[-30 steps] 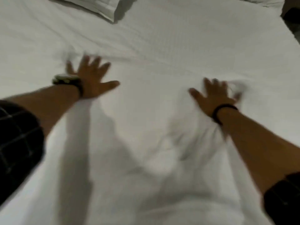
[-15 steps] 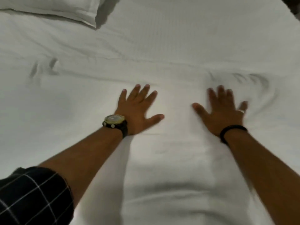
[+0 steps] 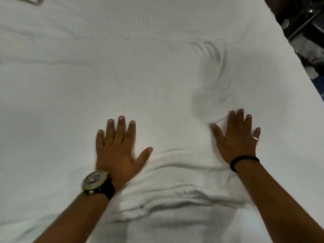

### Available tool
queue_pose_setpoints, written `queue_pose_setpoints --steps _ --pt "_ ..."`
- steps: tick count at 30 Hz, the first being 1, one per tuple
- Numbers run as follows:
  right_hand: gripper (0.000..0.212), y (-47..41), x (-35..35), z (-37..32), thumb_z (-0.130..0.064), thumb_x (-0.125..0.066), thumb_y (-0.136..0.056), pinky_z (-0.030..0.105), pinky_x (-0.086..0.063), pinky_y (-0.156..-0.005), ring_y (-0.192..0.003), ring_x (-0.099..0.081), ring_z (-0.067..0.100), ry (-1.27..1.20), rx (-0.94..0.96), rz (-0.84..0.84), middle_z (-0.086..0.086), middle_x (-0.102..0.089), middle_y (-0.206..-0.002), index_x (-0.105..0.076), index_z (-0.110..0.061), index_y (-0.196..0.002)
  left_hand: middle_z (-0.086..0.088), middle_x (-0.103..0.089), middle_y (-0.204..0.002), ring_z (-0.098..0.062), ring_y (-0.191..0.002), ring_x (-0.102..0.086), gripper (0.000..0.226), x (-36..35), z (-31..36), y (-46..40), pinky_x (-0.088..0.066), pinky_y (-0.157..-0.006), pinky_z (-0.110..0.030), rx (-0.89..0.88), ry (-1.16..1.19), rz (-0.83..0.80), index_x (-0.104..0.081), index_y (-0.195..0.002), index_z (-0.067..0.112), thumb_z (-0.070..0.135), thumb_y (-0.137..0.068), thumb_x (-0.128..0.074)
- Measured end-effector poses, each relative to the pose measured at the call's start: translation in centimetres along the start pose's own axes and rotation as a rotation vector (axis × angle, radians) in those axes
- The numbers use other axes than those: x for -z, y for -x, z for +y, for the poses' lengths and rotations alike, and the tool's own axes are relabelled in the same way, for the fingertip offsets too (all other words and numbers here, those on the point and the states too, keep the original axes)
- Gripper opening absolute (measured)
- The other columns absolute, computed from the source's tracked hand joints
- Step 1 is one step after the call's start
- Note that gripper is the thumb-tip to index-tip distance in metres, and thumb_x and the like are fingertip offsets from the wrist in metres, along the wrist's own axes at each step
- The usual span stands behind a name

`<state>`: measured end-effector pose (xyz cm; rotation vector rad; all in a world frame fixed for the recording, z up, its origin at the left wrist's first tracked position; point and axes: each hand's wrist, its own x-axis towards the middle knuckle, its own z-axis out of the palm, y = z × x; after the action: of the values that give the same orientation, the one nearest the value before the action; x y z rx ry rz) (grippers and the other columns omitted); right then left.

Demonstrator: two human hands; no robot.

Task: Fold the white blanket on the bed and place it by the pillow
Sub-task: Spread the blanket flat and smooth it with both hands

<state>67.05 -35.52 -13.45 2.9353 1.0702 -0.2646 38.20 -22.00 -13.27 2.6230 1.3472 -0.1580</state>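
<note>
A white blanket [image 3: 157, 76] of soft, finely ribbed weave covers nearly the whole bed. Two hands lie flat on it, palms down. The left hand [image 3: 117, 148] has its fingers spread and a gold-rimmed wristwatch [image 3: 95, 181] on a black strap; the right hand [image 3: 236, 139], also splayed, wears a ring [image 3: 256, 138] and a thin black wristband [image 3: 243, 160]. Between the wrists the cloth bunches into several rounded ridges [image 3: 175, 193]. Curved creases [image 3: 215, 76] fan out beyond the right hand.
</note>
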Motion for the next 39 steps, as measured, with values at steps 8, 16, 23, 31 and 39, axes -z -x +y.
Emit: queue_pose_setpoints --steps 8,16,23,31,39 --pt "0.084 10.9 -1.3 4.9 -0.077 -0.016 -0.086 0.063 -0.013 -0.113 -0.148 -0.015 0.031 0.045 0.224 -0.018 0.006 -0.017 -0.161 -0.031 -0.024 -0.150 -0.008 -0.004 -0.164 -0.032 -0.151 0.003 0.101 0.4 -4.5 10.9 -0.008 -0.116 -0.060 -0.106 -0.059 -0.114 -0.016 -0.156 0.021 0.085 -0.078 -0.030" --pt "0.078 16.3 -0.5 -12.9 -0.068 -0.027 -0.090 0.060 -0.007 -0.113 -0.147 -0.015 0.036 -0.189 0.430 -0.007 0.013 -0.020 -0.159 -0.031 -0.018 -0.150 -0.003 0.014 -0.163 -0.030 -0.148 0.018 0.097 1.9 -8.2 12.6 0.006 -0.115 -0.063 0.010 -0.034 -0.185 -0.002 -0.155 0.032 0.088 -0.076 -0.002" --pt "0.092 15.5 -1.0 -13.6 -0.073 -0.013 -0.084 0.068 -0.008 -0.111 -0.147 -0.006 0.037 -0.084 0.027 -0.094 0.016 -0.011 -0.161 -0.023 -0.010 -0.151 0.005 0.022 -0.161 -0.022 -0.148 0.021 0.082 2.9 -27.8 17.7 0.008 -0.116 -0.058 0.323 -0.005 -0.191 0.012 -0.152 0.037 0.079 -0.084 -0.009" --pt "0.077 34.0 -2.5 -50.1 -0.061 -0.035 -0.094 0.046 0.000 -0.118 -0.150 0.005 0.022 -0.436 0.624 -0.251 0.007 -0.002 -0.163 -0.011 -0.021 -0.154 -0.004 0.004 -0.165 -0.025 -0.151 0.008 0.075 3.9 -42.3 25.3 0.006 -0.117 -0.055 0.252 0.026 -0.124 -0.006 -0.155 0.027 0.064 -0.091 -0.009" --pt "0.071 40.5 -7.7 -63.1 -0.060 -0.025 -0.096 0.058 0.006 -0.116 -0.149 0.009 0.025 -0.170 0.593 -0.183 0.007 0.002 -0.163 -0.010 -0.023 -0.155 -0.005 0.006 -0.165 -0.027 -0.150 0.007 0.069 6.6 -58.6 30.3 0.002 -0.117 -0.054 0.258 0.013 -0.093 -0.006 -0.156 0.026 0.060 -0.097 -0.021"
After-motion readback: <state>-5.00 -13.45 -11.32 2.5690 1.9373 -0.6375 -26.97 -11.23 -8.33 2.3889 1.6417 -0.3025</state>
